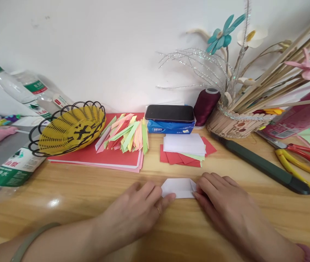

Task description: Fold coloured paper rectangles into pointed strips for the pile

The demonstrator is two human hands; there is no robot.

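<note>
A small sheet of white paper [178, 187], its upper corners folded in, lies on the wooden table between my hands. My left hand [141, 203] pinches its left end, the thumb on top along the lower edge. At the right end, my right hand [220, 198] grips the paper between thumb and curled fingers, by the folded corner flap. Just beyond it sits a stack of white paper pieces [183, 143], lying over red pieces [168, 158] and a bit of green.
A yellow basket [71, 127] and folded paper strips [129, 133] rest on red sheets [95, 160]. A phone [170, 112] lies on a blue tissue pack [171, 126]. Maroon thread [206, 105], a flower holder [237, 123], a dark green cutter [264, 163] and pliers [302, 163] stand right. Bottles [15, 167] lie left.
</note>
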